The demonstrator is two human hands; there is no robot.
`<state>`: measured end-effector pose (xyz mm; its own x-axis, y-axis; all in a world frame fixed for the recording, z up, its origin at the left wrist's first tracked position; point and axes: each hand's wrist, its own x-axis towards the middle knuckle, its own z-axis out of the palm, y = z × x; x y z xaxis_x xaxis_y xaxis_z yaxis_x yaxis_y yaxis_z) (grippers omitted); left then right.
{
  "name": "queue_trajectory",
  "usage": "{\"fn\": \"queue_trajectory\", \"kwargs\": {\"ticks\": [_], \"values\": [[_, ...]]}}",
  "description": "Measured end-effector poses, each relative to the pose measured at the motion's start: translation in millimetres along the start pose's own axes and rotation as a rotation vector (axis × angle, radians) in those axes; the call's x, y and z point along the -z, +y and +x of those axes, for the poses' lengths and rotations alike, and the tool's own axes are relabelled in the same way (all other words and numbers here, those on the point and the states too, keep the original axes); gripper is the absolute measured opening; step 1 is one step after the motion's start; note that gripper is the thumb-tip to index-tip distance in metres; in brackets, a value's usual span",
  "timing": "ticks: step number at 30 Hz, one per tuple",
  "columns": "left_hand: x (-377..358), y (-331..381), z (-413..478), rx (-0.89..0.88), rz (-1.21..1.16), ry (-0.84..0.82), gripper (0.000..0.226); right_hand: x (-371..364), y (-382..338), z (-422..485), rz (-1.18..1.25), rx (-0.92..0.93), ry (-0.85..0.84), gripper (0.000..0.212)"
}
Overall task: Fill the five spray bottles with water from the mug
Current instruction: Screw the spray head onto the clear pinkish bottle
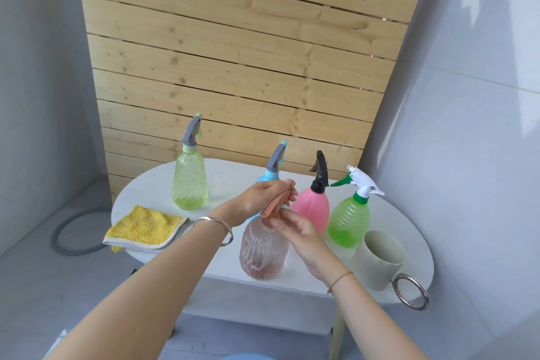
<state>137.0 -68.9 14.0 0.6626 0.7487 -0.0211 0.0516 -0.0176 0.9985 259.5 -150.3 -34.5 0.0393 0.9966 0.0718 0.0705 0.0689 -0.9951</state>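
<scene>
Left hand [263,194] gripped the sprayer [287,193], right hand [295,231] pinched the bottle's [263,251] neck, at the table's [233,175] front edge. I judged a hard twist could tip it off. Mug [378,257] sat at the right edge, handle overhanging.

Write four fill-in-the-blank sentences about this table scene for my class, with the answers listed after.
1. The cloth is ____.
2. The pink bottle has a ____ sprayer.
3. The table holds ____ spray bottles.
4. The mug stands nearest the ____ bottle.
Answers: yellow; black; five; green
</scene>
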Motion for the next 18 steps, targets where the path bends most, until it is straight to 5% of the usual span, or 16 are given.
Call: {"fn": "queue_trajectory", "kwargs": {"ticks": [2, 6, 11, 16, 18], "values": [[0, 1, -1, 0.001, 0.009, -0.01, 0.033, 7, -1, -1, 0.011, -0.004, -0.04, 0.02], [0, 1, -3, 0.009, -0.02, -0.024, 0.032, -4, 7, 5, 0.045, 0.011, 0.135, 0.021], [0, 3, -5, 0.014, 0.005, -0.027, 0.033, -1, 5, 1, 0.166, 0.037, -0.029, 0.026], [3, 6, -5, -0.004, 0.085, -0.001, 0.046, -12, 10, 7, 0.139, 0.017, 0.185, 0.028], [9, 7, -12, -0.089, 0.217, 0.017, 0.048, -11, 10, 8, 0.12, 0.023, 0.136, 0.026]]}}
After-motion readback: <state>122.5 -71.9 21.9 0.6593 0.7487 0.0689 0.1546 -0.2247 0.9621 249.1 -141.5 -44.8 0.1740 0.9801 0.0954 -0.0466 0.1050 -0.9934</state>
